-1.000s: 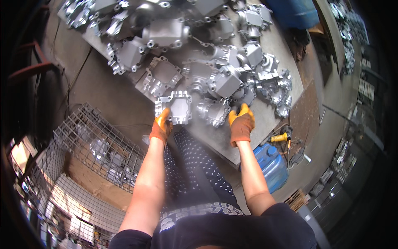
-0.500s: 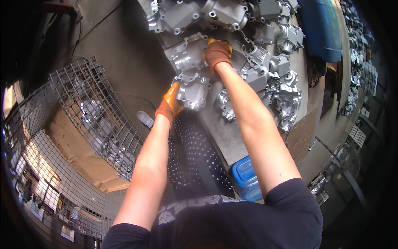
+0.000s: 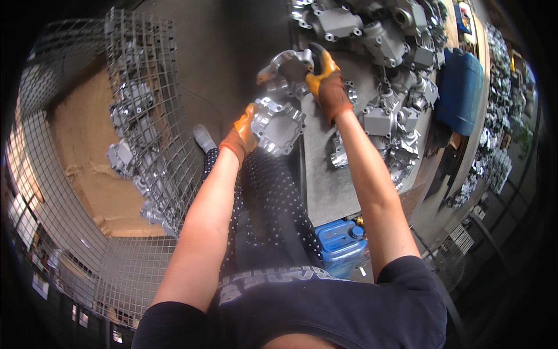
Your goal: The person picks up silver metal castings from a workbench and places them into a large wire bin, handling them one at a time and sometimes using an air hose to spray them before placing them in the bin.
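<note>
Currently left grip (image 3: 244, 131) clasps nearer casting (image 3: 281, 128), left edge; right grip (image 3: 330, 88) holds farther casting (image 3: 290, 71), right end.

Castings (image 3: 381, 122) on table (image 3: 327, 195) (cage (image 3: 125, 262) left)

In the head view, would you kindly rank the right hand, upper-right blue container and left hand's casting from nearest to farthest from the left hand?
1. Casting: in the left hand.
2. Right hand: ahead, rightward.
3. Blue container: far right.
</note>
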`<action>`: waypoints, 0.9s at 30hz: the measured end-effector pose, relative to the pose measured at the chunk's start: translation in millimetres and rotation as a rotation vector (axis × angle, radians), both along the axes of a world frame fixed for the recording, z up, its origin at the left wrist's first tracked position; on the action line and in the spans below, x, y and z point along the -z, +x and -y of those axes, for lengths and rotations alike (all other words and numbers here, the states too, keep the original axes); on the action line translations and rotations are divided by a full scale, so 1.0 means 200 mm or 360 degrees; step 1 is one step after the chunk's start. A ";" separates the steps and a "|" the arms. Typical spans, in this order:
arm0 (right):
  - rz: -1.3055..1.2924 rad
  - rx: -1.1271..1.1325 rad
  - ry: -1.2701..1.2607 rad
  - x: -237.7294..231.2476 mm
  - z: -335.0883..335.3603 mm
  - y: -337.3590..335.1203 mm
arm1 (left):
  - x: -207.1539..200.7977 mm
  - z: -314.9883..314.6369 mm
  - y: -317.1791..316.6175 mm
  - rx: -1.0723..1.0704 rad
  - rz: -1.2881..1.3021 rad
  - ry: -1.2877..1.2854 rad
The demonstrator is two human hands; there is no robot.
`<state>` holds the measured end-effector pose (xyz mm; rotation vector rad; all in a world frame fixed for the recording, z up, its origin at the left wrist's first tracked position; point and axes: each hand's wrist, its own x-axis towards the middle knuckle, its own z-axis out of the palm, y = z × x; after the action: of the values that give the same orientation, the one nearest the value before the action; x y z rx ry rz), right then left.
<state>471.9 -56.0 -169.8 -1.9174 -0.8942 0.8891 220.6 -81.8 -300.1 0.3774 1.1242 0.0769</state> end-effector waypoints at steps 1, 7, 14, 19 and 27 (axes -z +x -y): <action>0.0332 -0.0112 0.0083 -0.08 0.02 -0.11 | -0.04 -0.02 -0.05 -0.0109 0.0097 0.0093; 0.1264 -0.1035 0.0646 -0.62 0.09 -0.82 | -0.54 -0.28 -0.45 -0.0660 0.1201 0.0281; 0.0914 -0.1819 0.0850 -0.75 -0.20 -1.42 | -0.83 -0.63 -1.33 -0.1113 0.0898 0.0527; 0.0804 -0.1640 0.0596 -0.74 -0.27 -1.64 | -0.75 -0.74 -2.01 -0.1289 0.0419 0.0905; 0.0905 -0.1457 -0.0152 -0.57 0.12 -1.54 | -0.05 -0.89 -2.65 -0.0917 -0.0006 0.0744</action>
<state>163.9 -80.4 -54.9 -1.8457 -2.2047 0.8789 -309.0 96.1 -290.8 0.4549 1.1863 0.8568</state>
